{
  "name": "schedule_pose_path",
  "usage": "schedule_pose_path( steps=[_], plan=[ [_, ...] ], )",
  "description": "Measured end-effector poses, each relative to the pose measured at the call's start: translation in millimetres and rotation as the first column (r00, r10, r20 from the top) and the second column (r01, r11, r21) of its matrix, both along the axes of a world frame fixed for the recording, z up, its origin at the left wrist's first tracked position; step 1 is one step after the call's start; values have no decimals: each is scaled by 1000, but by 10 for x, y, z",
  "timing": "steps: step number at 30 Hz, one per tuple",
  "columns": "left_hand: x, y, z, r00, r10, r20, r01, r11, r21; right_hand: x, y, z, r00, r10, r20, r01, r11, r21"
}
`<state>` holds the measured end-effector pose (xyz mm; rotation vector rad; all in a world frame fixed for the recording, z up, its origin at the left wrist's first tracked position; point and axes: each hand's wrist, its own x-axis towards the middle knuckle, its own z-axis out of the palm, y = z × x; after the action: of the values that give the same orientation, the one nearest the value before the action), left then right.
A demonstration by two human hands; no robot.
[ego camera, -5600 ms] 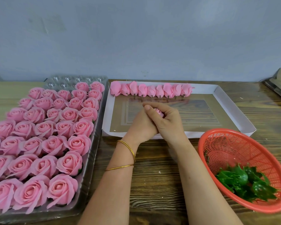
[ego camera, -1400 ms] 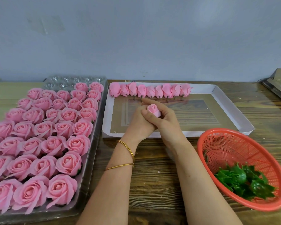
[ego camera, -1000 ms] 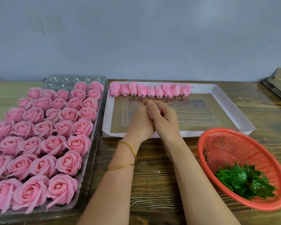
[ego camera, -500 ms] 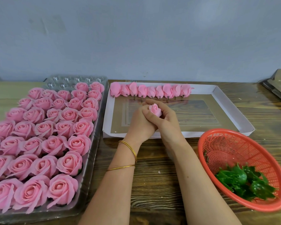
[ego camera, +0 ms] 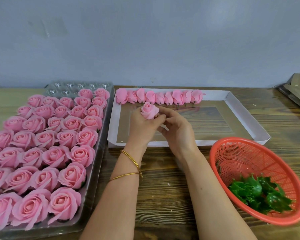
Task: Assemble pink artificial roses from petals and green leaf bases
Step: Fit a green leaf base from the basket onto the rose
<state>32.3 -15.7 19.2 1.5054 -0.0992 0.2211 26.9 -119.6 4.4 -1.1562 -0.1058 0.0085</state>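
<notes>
Above a white tray (ego camera: 246, 134) on the tabletop (ego camera: 163, 179), left-hand fingers (ego camera: 137, 116) grip a pink rose (ego camera: 149, 110) upright while right-hand fingers (ego camera: 170, 116) pinch its base. Light, even pressure should keep the petals uncrushed. The leaf bases (ego camera: 256, 193) lie in the basket (ego camera: 232, 153) at right.

Base of rose (ego camera: 149, 110) hidden in left hand (ego camera: 143, 127); plastic tray (ego camera: 68, 87) cropped.
</notes>
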Motion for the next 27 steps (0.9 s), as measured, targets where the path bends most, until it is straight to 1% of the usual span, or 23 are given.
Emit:
schedule_pose_path(
  steps=[3, 6, 8, 11, 15, 21, 27],
  plan=[
    [-8, -1, 29, 1000, 25, -11, -26, 998, -53, 20, -2, -1, 1000, 3, -20, -4, 999, -42],
    [-4, 10, 52, 1000, 20, -13, -21, 991, -132, 8, -13, -13, 999, 27, 26, -24, 995, -92],
    [-9, 10, 66, 1000, 16, -8, -17, 989, -145, -10, -10, -10, 996, 76, 45, -72, 993, -96],
    [-24, -3, 77, 1000, 11, 9, -10, 993, -121, -29, 6, 3, 990, 138, 39, -133, 985, -107],
    [-11, 5, 55, 1000, -15, 6, 15, 997, -69, -54, 13, 12, 985, 169, 26, -165, 980, -112],
    [37, 68, -12, 993, -118, -2, 118, 993, -23, -87, 15, 49, 986, 167, 29, -164, 982, -91],
    [75, 87, -65, 995, -99, -10, 99, 995, 14, -97, 32, 58, 984, 174, 25, -172, 983, -62]
  ],
)
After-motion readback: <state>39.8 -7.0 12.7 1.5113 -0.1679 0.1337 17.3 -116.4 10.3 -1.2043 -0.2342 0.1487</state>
